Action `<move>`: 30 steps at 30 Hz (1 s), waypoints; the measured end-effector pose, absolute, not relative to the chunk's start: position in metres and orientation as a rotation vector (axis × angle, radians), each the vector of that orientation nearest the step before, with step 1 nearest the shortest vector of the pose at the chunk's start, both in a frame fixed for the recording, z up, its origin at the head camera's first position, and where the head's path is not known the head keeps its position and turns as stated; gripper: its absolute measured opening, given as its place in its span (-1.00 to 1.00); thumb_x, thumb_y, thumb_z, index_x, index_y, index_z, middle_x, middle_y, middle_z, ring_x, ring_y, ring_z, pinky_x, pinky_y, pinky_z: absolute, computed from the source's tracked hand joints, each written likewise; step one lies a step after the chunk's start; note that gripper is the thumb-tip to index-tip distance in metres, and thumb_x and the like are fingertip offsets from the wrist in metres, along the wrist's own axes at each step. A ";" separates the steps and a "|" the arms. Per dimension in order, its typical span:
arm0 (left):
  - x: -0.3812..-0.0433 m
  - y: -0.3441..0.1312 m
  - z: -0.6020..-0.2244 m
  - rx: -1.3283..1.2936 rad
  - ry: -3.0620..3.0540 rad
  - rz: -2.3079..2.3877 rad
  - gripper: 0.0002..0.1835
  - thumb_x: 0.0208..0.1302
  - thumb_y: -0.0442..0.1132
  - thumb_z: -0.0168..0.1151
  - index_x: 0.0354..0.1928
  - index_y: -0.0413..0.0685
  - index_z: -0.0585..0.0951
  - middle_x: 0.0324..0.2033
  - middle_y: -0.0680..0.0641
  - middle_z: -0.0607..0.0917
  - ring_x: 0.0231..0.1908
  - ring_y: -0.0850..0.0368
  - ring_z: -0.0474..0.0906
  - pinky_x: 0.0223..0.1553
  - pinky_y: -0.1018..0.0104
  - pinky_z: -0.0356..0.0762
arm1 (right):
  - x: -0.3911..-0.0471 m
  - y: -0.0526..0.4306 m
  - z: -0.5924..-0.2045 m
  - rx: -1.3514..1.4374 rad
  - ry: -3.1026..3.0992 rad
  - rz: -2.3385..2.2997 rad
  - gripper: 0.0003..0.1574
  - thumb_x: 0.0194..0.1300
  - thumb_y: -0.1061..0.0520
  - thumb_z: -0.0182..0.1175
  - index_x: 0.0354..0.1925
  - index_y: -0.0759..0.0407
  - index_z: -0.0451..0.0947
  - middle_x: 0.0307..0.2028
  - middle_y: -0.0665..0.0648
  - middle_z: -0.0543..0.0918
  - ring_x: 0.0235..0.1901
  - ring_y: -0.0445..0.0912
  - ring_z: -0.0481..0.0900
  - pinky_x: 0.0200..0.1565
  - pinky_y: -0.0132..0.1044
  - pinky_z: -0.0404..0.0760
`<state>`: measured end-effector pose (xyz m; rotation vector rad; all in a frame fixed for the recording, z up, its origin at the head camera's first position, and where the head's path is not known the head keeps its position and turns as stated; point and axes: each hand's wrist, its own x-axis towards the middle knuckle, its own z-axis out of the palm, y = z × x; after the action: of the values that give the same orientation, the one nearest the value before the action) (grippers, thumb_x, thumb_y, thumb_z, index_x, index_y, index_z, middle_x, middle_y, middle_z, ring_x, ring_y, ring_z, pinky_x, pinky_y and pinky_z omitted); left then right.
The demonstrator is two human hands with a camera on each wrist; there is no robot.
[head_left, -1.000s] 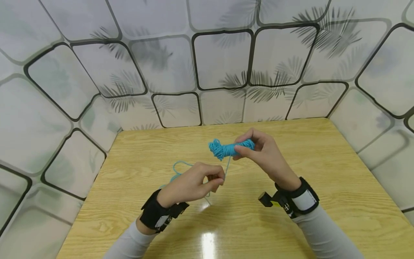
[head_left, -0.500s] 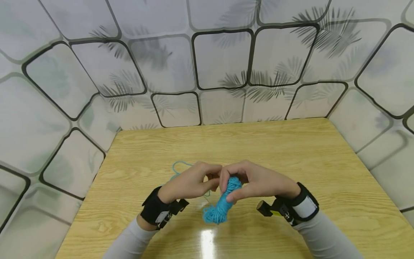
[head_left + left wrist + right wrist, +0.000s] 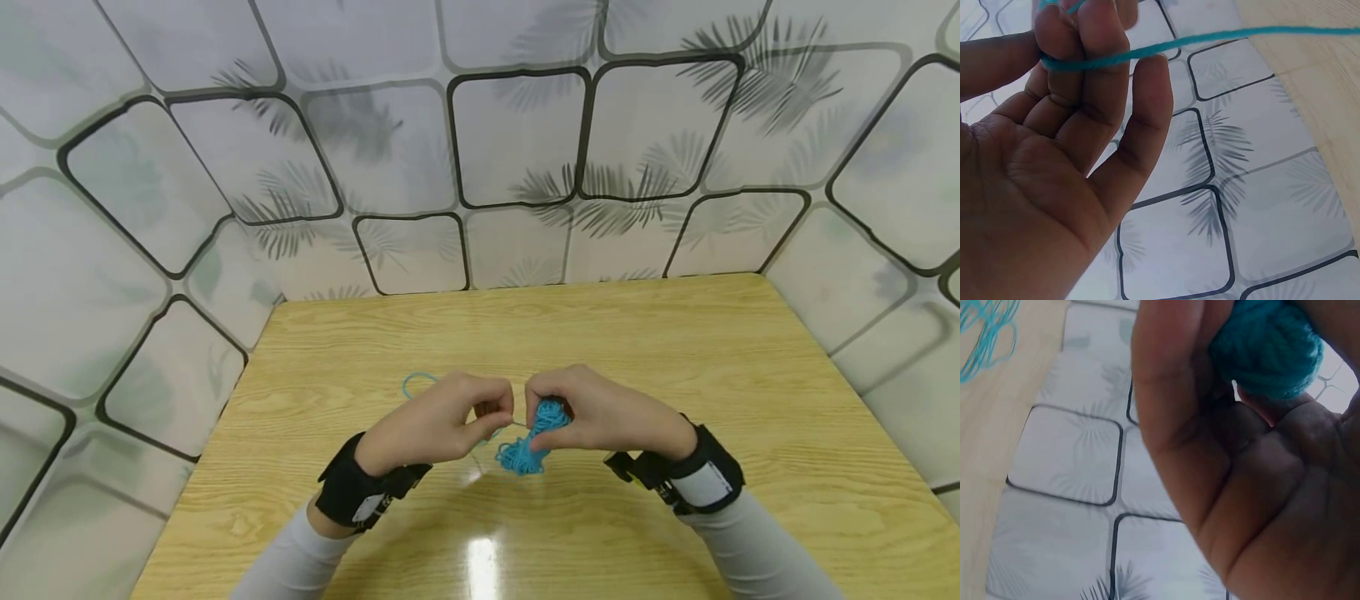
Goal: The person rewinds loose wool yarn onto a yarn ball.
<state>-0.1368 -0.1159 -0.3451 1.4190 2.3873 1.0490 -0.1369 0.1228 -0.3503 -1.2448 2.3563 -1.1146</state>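
Note:
A small bundle of blue yarn point(image 3: 551, 417), wrapped round its middle, is gripped by my right hand point(image 3: 600, 417) between thumb and fingers. In the right wrist view the rounded end of the yarn bundle point(image 3: 1269, 350) shows inside the curled fingers. Just to the left, my left hand point(image 3: 442, 417) pinches a strand of the yarn point(image 3: 1166, 47) between thumb and index finger. A short stretch of that strand spans the gap between the two hands. The left little finger point(image 3: 1150, 94) stands apart from the others.
Loose blue yarn point(image 3: 416, 383) lies on the wooden table point(image 3: 360, 342) behind and under the left hand; most of it is hidden. A patterned pale curtain or wall covering point(image 3: 517, 142) encloses the back and sides of the table.
My right hand has brought the yarn bundle down and towards the left hand, turned it, then drawn slightly back right. The left hand stays nearly in place, pinching the strand.

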 end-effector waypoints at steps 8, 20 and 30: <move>-0.133 -0.115 -0.344 1.432 2.446 1.009 -0.83 0.39 -0.34 0.19 -0.38 0.03 0.50 -0.56 0.09 0.53 -0.50 0.31 0.46 -0.41 0.38 0.54 | -0.144 0.125 -0.356 -1.091 2.605 -1.038 -0.72 0.13 0.13 0.45 -0.39 0.02 0.48 -0.58 -0.05 0.37 -0.61 -0.24 0.30 -0.51 -0.38 0.34; -0.128 -0.113 -0.343 1.469 2.478 1.001 -0.83 0.40 -0.33 0.17 -0.39 0.02 0.50 -0.56 0.10 0.52 -0.48 0.32 0.47 -0.39 0.40 0.56 | -0.155 0.131 -0.364 -0.851 2.845 -1.077 -0.76 0.15 0.19 0.43 -0.37 0.08 0.50 -0.48 0.03 0.55 -0.54 -0.14 0.38 -0.47 -0.26 0.43; -0.124 -0.113 -0.344 1.444 2.469 1.026 -0.83 0.39 -0.36 0.18 -0.39 0.01 0.51 -0.56 0.09 0.54 -0.45 0.33 0.50 -0.35 0.39 0.60 | -0.166 0.140 -0.373 -0.737 2.711 -1.367 -0.83 0.25 0.12 0.35 -0.28 0.10 0.54 -0.50 0.16 0.67 -0.61 -0.09 0.60 -0.59 -0.28 0.52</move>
<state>-0.1244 -0.1129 -0.3439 1.4441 2.4691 1.0255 -0.1661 0.1397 -0.3729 -0.7370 2.7110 -1.3674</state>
